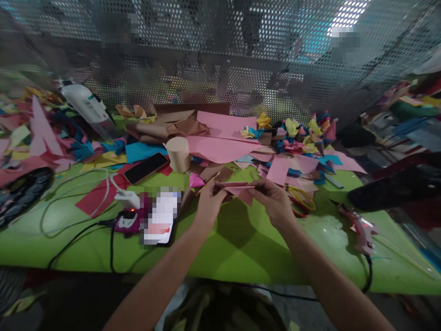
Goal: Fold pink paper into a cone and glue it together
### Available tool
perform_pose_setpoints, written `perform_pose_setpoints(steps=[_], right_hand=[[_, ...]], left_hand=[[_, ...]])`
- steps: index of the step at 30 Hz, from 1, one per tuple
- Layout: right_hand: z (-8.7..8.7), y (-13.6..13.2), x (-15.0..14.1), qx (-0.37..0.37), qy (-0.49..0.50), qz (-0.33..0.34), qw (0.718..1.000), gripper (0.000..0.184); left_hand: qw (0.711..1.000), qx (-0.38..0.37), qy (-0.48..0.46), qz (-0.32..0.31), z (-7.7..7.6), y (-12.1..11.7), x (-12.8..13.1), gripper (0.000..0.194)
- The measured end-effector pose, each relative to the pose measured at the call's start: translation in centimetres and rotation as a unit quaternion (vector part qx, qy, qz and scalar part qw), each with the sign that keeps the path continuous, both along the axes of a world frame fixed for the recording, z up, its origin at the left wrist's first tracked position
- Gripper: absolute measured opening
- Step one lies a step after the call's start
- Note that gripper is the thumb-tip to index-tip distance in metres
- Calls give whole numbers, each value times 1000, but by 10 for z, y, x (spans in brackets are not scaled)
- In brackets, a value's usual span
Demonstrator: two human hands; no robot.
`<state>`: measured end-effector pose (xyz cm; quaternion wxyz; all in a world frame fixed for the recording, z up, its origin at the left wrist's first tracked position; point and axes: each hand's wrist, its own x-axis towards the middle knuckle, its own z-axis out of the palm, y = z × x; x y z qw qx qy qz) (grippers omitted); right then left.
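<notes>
A folded piece of pink paper (243, 193) is held above the front middle of the green table, stretched between my two hands. My left hand (211, 202) pinches its left end, thumb toward me. The right end is pinched by the thumb and fingers of my right hand (274, 202). One layer of the paper hangs down in a point between the hands. Beyond my left hand lie a small bright pink piece (196, 180) and brown paper scraps (216, 174). Yellow-handled scissors (303, 200) rest just right of my right hand, partly hidden by it.
On the green table (248, 257), a glue gun (361, 227) lies at right. Left are a lit phone (161, 218), a dark phone (146, 168), a power strip (129, 223) and cables. Behind stand a cream paper roll (178, 154), pink sheets (223, 147), crumpled paper pieces (310, 131) and a bottle (86, 105).
</notes>
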<state>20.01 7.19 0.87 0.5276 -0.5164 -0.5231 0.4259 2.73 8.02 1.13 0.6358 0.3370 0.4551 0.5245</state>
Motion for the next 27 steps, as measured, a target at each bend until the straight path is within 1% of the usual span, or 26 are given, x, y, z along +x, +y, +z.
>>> perform_pose_setpoints(steps=[4, 9, 22, 27], right_hand=[[-5, 0, 1, 4, -8, -24, 1000, 20], [-5, 1, 1, 22, -1, -48, 999, 21], [-6, 1, -2, 17, 22, -67, 997, 22], [-8, -2, -3, 22, 12, -70, 997, 21]], left_hand=[[1000, -3, -1, -9, 0, -1, 1, 13], [1000, 6, 15, -22, 1, -2, 1, 16], [999, 7, 25, -34, 1, -3, 1, 13], [999, 14, 35, -39, -1, -3, 1, 13]])
